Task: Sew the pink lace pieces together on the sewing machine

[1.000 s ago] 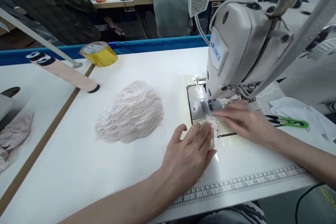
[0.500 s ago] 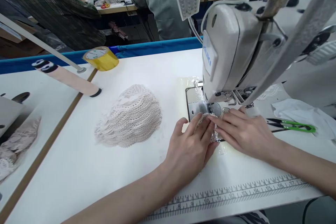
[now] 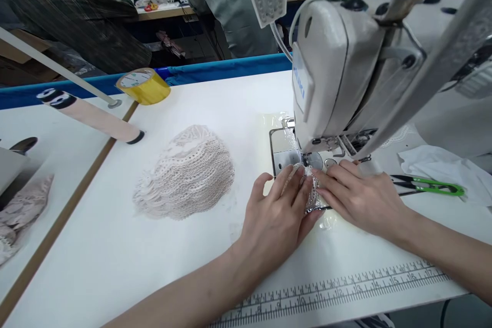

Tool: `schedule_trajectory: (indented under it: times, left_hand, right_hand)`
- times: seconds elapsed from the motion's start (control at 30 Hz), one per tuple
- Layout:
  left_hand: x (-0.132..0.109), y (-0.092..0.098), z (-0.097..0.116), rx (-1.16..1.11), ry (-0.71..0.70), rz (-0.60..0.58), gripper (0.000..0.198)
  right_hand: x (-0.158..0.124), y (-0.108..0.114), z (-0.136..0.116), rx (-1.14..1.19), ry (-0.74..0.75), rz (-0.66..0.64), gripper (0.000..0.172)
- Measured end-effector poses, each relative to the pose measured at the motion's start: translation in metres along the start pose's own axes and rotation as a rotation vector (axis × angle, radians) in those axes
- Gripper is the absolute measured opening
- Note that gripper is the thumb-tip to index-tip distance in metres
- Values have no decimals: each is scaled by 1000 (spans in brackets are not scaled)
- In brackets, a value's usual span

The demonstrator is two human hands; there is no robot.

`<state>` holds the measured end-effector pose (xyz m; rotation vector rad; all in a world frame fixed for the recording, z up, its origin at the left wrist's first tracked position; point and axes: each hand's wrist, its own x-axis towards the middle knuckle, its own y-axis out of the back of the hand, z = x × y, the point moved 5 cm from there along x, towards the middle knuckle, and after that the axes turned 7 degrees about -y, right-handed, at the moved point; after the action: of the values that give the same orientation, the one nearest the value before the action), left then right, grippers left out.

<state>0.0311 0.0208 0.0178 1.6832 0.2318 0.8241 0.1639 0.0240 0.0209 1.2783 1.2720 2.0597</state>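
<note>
Beneath the needle of a white sewing machine [image 3: 323, 77] lies a small piece of white lace [image 3: 312, 196] on the metal needle plate [image 3: 282, 160]. My left hand [image 3: 274, 212] grips the lace from the left, fingers bent over it and the thumb low at its near edge. From the right, my right hand [image 3: 359, 189] holds the lace's other side with its fingers close together. Both sets of fingertips are just in front of the presser foot and cover part of the lace. A heap of pale lace pieces [image 3: 188, 174] rests on the table left of my hands.
Green-handled thread snips [image 3: 438, 186] and a white cloth [image 3: 442, 164] lie at right. Yellow tape [image 3: 151, 89] and a pink tube [image 3: 92, 119] are at the back left. A printed ruler [image 3: 326, 292] runs along the front edge. Two people are beyond the blue edging [image 3: 230, 65].
My fingers have parted slightly, and more of the lace shows between them near the needle. The whole view has shifted a little; the heap of lace is unchanged.
</note>
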Motion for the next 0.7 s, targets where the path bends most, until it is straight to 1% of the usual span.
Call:
schedule_trajectory:
  times: [0.4,0.57,0.7]
  left_hand:
    - [2,-2,0,26,-3,-15,39]
    - [-1,2,4,51,-21,-2,38]
    - [-3,6,7,67,-38,20,35]
  right_hand:
    - [-2,-5,5,-47,-24,-35,29]
    - [-3,-2,5,-17,5,10,25]
    - [-4,0,4,2,13,18,23]
